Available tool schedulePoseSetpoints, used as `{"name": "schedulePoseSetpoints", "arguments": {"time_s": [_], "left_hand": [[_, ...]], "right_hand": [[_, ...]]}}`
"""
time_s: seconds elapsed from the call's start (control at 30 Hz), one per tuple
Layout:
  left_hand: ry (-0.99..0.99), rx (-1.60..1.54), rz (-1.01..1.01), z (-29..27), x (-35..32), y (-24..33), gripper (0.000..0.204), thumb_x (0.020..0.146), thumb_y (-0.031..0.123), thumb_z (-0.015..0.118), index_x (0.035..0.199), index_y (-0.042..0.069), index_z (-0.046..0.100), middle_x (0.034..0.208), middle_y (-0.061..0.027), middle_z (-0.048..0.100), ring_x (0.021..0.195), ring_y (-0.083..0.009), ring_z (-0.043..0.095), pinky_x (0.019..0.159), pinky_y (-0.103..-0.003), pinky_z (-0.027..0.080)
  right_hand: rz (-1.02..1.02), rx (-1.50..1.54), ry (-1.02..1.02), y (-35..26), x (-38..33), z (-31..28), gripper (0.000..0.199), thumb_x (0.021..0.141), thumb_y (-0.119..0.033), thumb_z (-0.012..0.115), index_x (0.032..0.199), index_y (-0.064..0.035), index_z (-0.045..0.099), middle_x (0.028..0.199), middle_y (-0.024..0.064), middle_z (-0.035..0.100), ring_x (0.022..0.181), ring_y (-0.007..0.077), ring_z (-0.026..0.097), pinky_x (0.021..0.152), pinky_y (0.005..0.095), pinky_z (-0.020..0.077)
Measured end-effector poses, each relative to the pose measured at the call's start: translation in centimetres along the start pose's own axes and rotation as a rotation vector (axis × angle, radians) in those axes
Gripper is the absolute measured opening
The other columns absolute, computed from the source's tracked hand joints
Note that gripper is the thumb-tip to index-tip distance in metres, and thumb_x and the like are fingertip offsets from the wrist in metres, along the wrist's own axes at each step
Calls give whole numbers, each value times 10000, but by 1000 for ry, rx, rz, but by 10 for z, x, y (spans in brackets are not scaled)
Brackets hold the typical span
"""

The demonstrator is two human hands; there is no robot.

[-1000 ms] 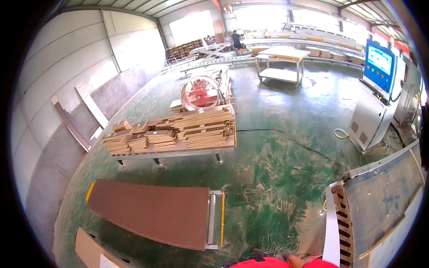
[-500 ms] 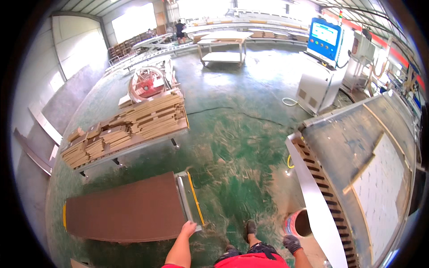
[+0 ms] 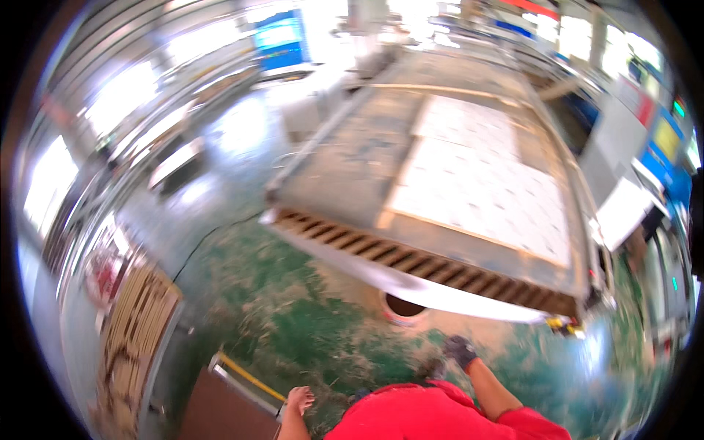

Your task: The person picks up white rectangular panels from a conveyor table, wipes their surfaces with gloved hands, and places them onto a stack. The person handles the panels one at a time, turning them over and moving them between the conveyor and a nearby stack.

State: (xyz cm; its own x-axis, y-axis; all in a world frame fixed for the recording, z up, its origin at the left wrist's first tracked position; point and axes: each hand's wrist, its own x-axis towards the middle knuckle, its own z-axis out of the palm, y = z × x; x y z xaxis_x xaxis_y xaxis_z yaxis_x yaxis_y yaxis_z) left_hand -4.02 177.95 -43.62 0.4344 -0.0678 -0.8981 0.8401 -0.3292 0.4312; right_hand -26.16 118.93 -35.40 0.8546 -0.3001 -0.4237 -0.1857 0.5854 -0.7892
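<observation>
My left hand [image 3: 299,400] is bare and holds nothing, its fingers loosely curled and a little apart. It hangs beside the corner of a brown board stack [image 3: 218,411] on a low cart with a yellow edge bar [image 3: 251,378]. My right hand [image 3: 460,352], in a dark grey glove, hangs over the floor in front of a long machine table [image 3: 334,176]. Motion blur hides how its fingers lie, and nothing shows in it. A round bucket [image 3: 405,311] stands under the table's slatted front edge, nearest to the right hand.
White speckled panels [image 3: 477,191] lie on the machine table. A white sheet [image 3: 352,268] hangs along its front. Cut brown strips [image 3: 139,330] are stacked on a cart at the left. A blue control panel [image 3: 279,40] stands behind, and a cable [image 3: 209,236] crosses the green floor.
My view has swung to the right, bringing the machine table to the middle. The left hand has come off the brown boards' corner. The right hand still hangs near the bucket.
</observation>
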Motion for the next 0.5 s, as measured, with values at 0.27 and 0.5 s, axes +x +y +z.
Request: {"name": "schedulePoseSetpoints", "arguments": {"time_s": [0.27, 0.5], "left_hand": [[-35, -43, 559, 226, -47, 189, 169, 953, 235, 615, 1021, 83, 592, 804, -64, 659, 622, -189, 637, 537, -329, 516], [-66, 176, 829, 412, -159, 370, 289, 1002, 327, 592, 1140, 75, 557, 929, -30, 571, 816, -151, 576, 716, -325, 497]], "right_hand": [[-310, -161, 362, -176, -46, -38, 235, 941, -131, 683, 1155, -36, 668, 1047, 27, 688, 953, 109, 632, 866, 273, 518], [-726, -205, 796, -271, -69, -153, 340, 907, -21, 663, 1240, 13, 603, 1215, 139, 670, 1076, 248, 661, 912, 343, 535]]}}
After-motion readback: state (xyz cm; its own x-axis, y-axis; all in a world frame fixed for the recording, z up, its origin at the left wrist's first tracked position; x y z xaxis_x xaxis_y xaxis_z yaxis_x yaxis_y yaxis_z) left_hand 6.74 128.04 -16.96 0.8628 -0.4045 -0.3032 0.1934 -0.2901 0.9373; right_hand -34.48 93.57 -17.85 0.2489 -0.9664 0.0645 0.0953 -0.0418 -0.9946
